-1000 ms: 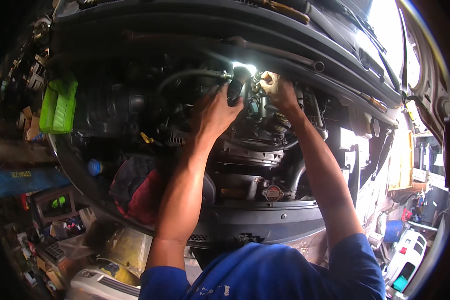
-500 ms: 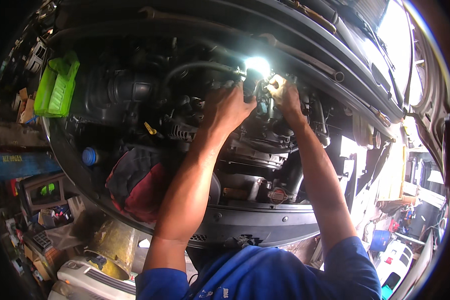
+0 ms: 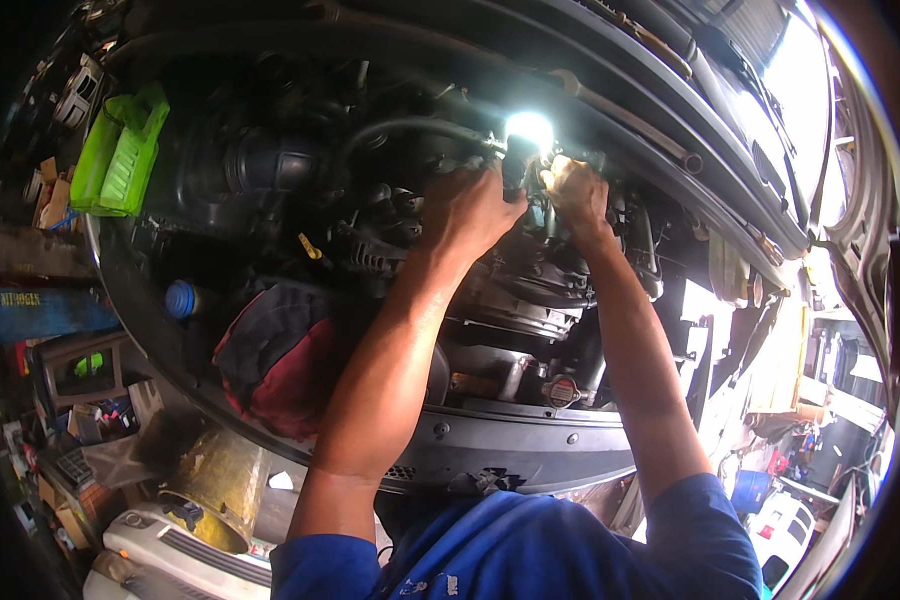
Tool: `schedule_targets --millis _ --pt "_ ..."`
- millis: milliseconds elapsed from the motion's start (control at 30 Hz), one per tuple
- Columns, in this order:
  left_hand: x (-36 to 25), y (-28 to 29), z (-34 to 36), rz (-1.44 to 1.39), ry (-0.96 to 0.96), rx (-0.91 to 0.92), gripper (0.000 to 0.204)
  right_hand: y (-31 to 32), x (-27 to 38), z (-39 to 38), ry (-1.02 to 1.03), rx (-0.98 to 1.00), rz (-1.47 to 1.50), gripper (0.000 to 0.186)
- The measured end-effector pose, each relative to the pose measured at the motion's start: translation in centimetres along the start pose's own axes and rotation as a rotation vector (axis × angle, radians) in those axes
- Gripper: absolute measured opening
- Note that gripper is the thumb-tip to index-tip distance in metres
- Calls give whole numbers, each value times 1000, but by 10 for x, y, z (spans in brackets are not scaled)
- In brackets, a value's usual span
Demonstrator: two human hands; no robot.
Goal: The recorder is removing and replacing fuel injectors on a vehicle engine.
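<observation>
Both my arms reach deep into a car's engine bay, under a bright work light [image 3: 529, 132]. My left hand [image 3: 473, 212] is curled beside the end of a black hose [image 3: 406, 124], its thumb pointing right; whatever its fingers grip is hidden behind the hand. Just to its right, my right hand [image 3: 578, 196] is pinched close below the light. Glare and the fingers hide what it holds. Between and below the hands lie metal engine parts [image 3: 540, 262] in shadow.
A long wrench [image 3: 630, 120] lies along the far ledge. At left are a bright green plastic tray [image 3: 120, 165], a blue cap [image 3: 180, 299], a yellow dipstick handle [image 3: 310, 246] and a black-and-red cloth [image 3: 280, 360]. The radiator cap [image 3: 561, 391] sits near the front edge.
The view has shifted slightly, so the engine bay appears a little further right. My right hand's fingers look more tightly curled; my left hand stays by the hose end.
</observation>
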State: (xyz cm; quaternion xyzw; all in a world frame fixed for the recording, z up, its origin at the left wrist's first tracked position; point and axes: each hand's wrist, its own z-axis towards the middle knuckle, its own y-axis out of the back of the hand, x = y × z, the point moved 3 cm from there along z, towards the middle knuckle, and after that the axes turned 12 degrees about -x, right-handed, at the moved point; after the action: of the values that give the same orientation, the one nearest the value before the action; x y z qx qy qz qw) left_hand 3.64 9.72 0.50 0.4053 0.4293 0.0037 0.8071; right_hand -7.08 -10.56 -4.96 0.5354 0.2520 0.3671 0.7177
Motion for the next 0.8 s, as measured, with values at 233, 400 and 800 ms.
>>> schedule_targets --millis 233,400,800 --pt "4 -8 -1 -22 -33 -68 40 -6 3 10 27 -93 138 27" --pt "1 -4 0 5 -32 -29 39 -2 -4 1 62 -80 120 24" --pt "-3 -4 2 -19 -19 -26 39 -3 -16 -7 81 -172 161 22"
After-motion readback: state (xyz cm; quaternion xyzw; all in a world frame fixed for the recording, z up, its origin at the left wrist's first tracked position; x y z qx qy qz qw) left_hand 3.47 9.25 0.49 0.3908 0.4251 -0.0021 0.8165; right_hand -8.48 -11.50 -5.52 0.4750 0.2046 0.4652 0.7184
